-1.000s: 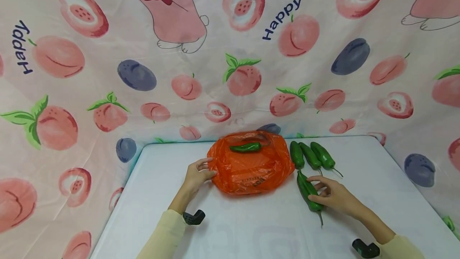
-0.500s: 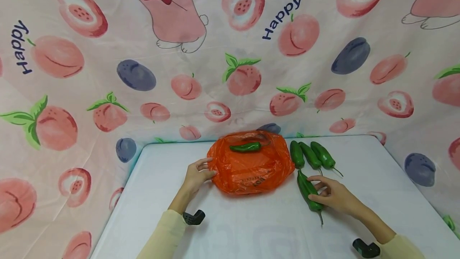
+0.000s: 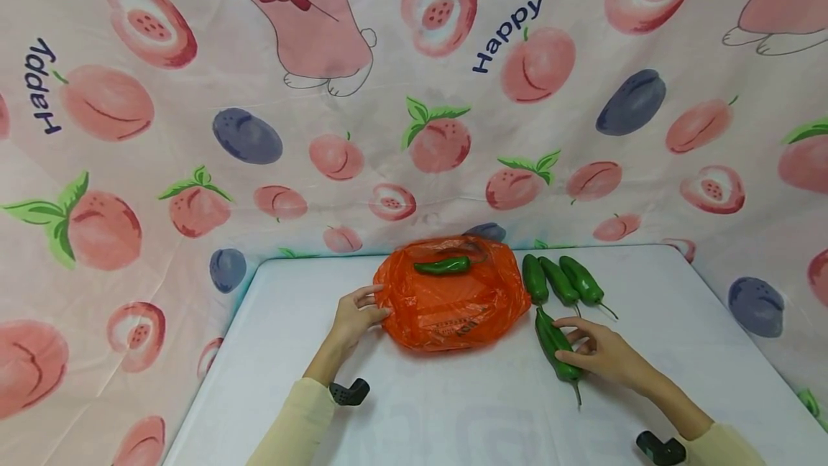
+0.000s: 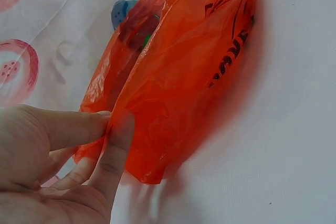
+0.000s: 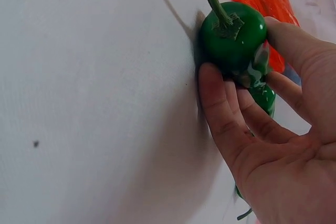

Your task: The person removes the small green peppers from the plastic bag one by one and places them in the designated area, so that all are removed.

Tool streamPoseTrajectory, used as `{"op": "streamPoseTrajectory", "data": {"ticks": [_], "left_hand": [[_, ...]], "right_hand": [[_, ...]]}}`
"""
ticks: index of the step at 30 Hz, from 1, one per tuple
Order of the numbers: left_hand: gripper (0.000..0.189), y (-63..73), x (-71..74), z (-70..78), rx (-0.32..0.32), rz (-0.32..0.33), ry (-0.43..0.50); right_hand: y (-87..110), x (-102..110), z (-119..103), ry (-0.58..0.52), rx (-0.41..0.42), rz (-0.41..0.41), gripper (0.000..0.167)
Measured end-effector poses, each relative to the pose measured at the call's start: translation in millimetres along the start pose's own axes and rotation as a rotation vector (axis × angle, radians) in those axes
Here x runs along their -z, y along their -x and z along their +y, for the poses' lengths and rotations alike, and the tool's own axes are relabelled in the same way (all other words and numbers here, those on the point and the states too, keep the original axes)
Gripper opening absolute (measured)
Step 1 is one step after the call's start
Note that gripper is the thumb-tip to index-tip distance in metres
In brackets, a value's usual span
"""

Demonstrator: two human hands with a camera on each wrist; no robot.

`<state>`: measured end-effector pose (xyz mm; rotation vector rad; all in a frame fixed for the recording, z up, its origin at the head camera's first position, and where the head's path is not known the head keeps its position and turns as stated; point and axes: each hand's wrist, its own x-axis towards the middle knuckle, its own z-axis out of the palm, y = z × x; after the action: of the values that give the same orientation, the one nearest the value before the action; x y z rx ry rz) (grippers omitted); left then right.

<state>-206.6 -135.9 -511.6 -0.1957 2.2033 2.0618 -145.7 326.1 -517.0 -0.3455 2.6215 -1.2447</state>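
An orange plastic bag (image 3: 427, 315) lies on the table, its left edge pinched between the thumb and fingers of my left hand (image 3: 352, 316). One green pepper (image 3: 443, 265) shows at the bag's opening; in the left wrist view only a speck of green is visible between the bag's layers (image 4: 184, 77). Right of the bag, my right hand (image 3: 601, 352) grips another green pepper (image 3: 551, 340) lying with its stem toward me. The right wrist view shows this pepper (image 5: 233, 38) with thumb and fingers on opposite sides.
Three more green peppers, a left one (image 3: 534, 279), a middle one (image 3: 558, 280) and a right one (image 3: 581, 279), lie side by side beyond my right hand. The white table (image 3: 440, 408) ends at a fruit-printed cloth (image 3: 382, 128) behind.
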Motion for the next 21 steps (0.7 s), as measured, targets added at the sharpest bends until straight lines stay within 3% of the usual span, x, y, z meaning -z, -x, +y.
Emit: {"op": "streamPoseTrajectory", "data": {"ticks": [10, 17, 21], "left_hand": [[0.050, -1.0, 0.2, -1.0, -0.011, -0.001, -0.006], [0.051, 0.2, -0.8, 0.9, -0.012, -0.006, 0.001], [0.052, 0.9, -1.9, 1.9, -0.013, -0.005, 0.000]], "right_hand": [[1.3, 3.1, 0.1, -0.087, 0.026, -0.066, 0.059], [2.6, 10.5, -3.4, -0.069, 0.040, -0.099, 0.060], [2.9, 16.7, -5.7, -0.007, 0.094, -0.096, 0.060]]}}
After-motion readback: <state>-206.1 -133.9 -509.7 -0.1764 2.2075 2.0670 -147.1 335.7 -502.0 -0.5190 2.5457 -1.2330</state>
